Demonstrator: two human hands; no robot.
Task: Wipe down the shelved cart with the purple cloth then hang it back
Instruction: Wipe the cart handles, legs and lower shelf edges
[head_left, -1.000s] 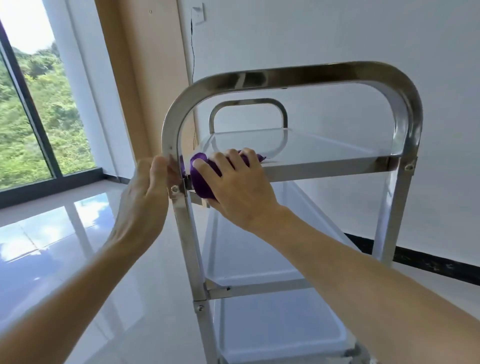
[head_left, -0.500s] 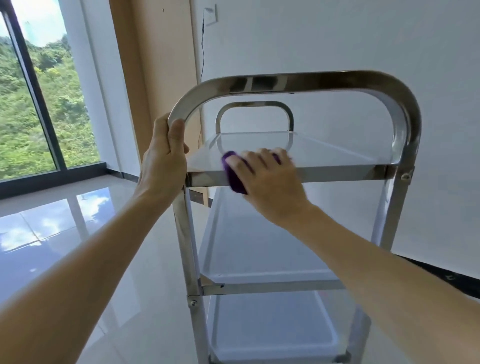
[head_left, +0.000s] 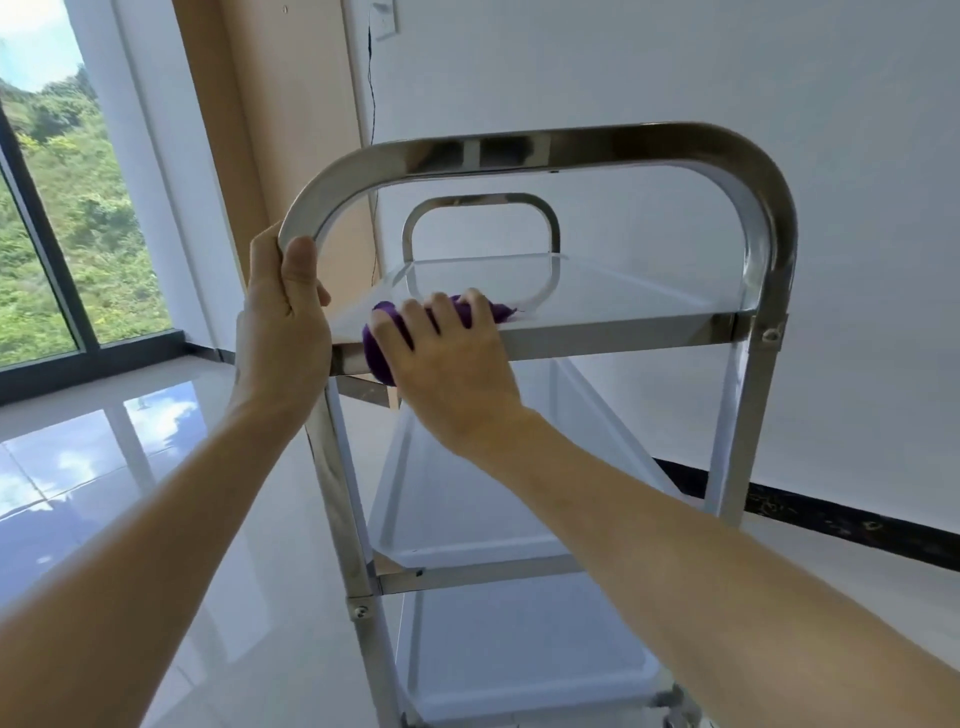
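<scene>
A steel cart (head_left: 613, 335) with three white shelves stands right in front of me, its arched handle at the top. My left hand (head_left: 283, 332) grips the near left post of the frame just below the handle's bend. My right hand (head_left: 452, 371) presses a bunched purple cloth (head_left: 376, 353) onto the near left corner of the top shelf. The cloth wraps over the shelf's front rail, and most of it is hidden under my fingers.
A white wall (head_left: 675, 78) runs close behind the cart, with a black skirting strip (head_left: 831, 514) at floor level. Glossy pale floor tiles (head_left: 130, 467) stretch to the left toward a large window (head_left: 62, 208). A thin cable (head_left: 371, 78) hangs down the wall.
My left hand rose from the shelf's corner joint to grip the post near the handle bend. My right hand swept the cloth right along the front edge, then back toward the left corner.
</scene>
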